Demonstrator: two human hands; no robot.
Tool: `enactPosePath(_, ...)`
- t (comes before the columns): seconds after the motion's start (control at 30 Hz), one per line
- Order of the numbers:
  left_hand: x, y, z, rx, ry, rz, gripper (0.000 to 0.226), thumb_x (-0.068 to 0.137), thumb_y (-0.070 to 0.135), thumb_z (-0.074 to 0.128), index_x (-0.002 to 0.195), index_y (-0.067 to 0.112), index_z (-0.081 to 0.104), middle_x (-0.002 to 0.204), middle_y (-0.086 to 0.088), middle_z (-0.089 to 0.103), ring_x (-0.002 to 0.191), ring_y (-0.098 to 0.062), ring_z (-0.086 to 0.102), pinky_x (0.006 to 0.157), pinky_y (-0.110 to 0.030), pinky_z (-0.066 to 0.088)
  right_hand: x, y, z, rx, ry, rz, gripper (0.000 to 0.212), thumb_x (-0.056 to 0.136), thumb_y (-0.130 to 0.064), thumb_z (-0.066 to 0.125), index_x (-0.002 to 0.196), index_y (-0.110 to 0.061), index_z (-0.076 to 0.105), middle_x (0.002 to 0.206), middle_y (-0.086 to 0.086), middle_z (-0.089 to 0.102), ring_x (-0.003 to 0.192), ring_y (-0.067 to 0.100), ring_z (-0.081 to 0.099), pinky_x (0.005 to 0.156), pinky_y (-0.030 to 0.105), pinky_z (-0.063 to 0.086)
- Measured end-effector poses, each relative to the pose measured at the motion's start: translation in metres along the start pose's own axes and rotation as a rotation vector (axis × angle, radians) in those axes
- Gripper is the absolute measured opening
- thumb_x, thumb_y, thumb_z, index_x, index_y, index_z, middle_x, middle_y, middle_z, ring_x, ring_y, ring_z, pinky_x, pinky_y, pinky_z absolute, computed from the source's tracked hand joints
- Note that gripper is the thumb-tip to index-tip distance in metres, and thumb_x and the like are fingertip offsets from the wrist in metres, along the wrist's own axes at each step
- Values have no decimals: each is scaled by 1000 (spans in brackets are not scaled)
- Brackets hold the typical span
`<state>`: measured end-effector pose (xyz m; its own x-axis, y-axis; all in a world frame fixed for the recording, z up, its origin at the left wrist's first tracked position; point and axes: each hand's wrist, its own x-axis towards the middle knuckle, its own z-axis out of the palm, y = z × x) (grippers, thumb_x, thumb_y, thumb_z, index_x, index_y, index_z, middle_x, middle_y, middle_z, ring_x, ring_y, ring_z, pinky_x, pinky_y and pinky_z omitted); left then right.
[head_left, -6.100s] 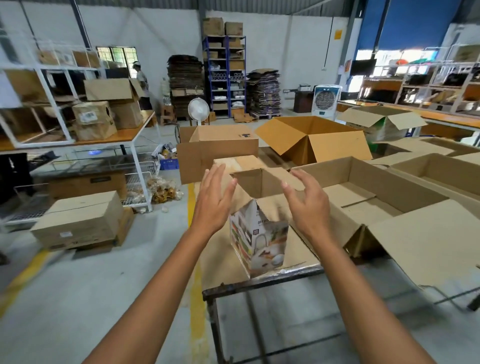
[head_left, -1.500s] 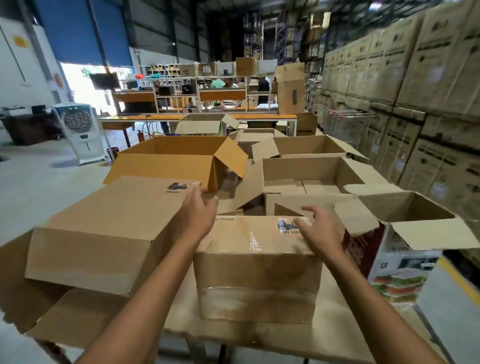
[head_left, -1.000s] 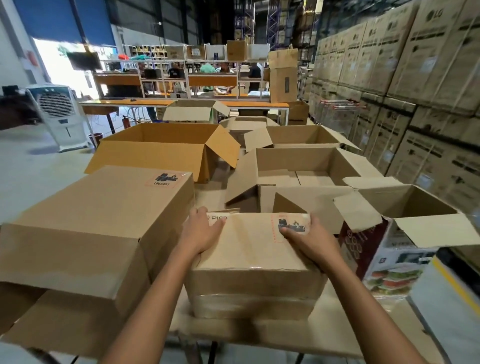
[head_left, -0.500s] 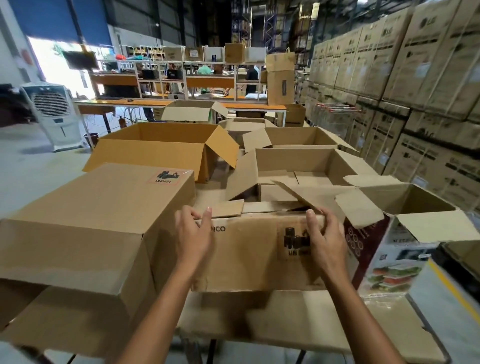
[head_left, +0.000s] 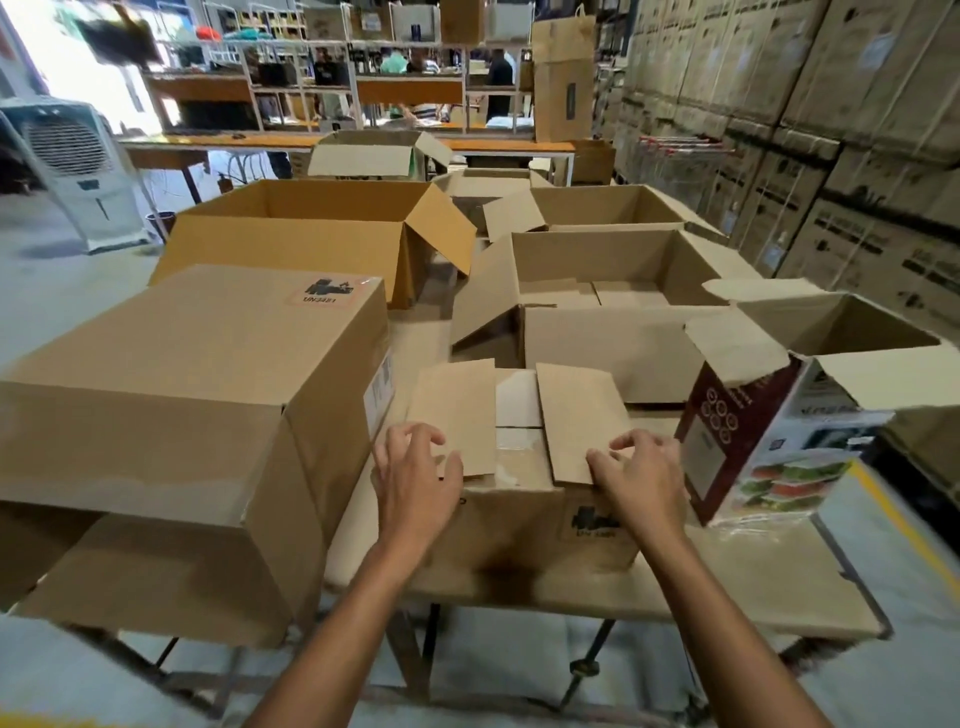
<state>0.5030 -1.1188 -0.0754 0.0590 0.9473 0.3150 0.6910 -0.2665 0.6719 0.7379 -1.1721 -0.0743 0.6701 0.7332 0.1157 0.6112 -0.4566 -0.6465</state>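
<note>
standing at the front middle of the counter (head_left: 779, 577), the small cardboard box (head_left: 519, 525) has its two short top flaps folded inward with a gap between them. the left hand (head_left: 415, 478) curls fingers and thumb on the near end of the left flap. the right hand (head_left: 641, 483) grips the near end of the right flap likewise. a large closed carton (head_left: 182, 389) sits just left of it. a printed product box (head_left: 753, 457) with open flaps stands just right.

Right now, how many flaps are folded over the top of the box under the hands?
2: the left flap in the left hand, the right flap in the right hand. Others may be hidden.
</note>
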Motion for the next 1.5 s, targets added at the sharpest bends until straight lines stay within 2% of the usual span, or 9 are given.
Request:
enactPosePath(0.13,22,37,9,5,25,247,33,92,36,58,122,22,54,131,-1,52,128,-21,42,103,-44,45,14,-26,1,-48,12,-148,46,87,-58,62,121,-27,58,153,10,36,141,31,35,108,57,36)
enactPosePath(0.27,27,47,48,457,-428,85,58,99,48,39,152,27,31,166,-8,14,154,-35,2,121,-62,3,11,-29,24,-424,-235,-151,93,82,-88,29,153,-28,29,166,15,11,152,41,6,115,67,13)
enactPosePath(0.37,30,42,57,534,-495,59,54,100,46,32,150,28,38,168,-10,4,154,-35,-5,118,-63,-7,12,-27,29,-464,-276,-154,105,75,-93,28,157,-29,17,168,13,3,152,44,-3,114,69,7)
enactPosePath(0.57,50,61,13,466,-597,120,39,102,25,38,139,18,52,160,-13,24,144,-36,27,116,-58,27,10,-32,24,-482,-294,-130,91,82,-80,36,156,-30,19,168,12,4,151,45,-1,114,68,10)
enactPosePath(0.77,111,67,-81,577,-449,50,32,97,5,49,127,7,58,108,-7,60,91,-17,58,69,-26,45,17,-33,19,-440,-307,-91,92,77,-80,49,153,-34,25,166,8,15,149,43,10,112,67,20)
enactPosePath(0.93,102,38,-92,889,-518,-157,62,92,10,58,147,-2,33,152,-29,26,132,-42,42,102,-50,45,26,-34,9,-328,-307,-59,86,78,-77,56,149,-34,33,155,7,33,140,39,29,107,62,33)
enactPosePath(1.23,109,18,-65,818,-426,-151,69,97,38,48,152,0,28,158,-33,13,144,-45,18,115,-56,24,30,-32,-16,21,-290,-49,72,88,-60,57,148,-23,42,142,12,50,124,36,49,102,56,43)
enactPosePath(1.33,110,0,-53,817,-466,-187,78,100,48,44,156,1,18,160,-35,-5,149,-47,7,119,-55,17,35,-25,-38,358,-304,-11,43,90,-49,59,123,-22,65,121,8,63,108,29,59,93,50,50)
enactPosePath(1.5,87,-24,-11,466,-526,-180,51,105,45,29,128,13,60,147,-18,50,137,-35,41,116,-50,25,39,-20,-68,498,-317,13,26,93,-38,59,96,-17,74,104,9,68,98,25,61,87,42,48)
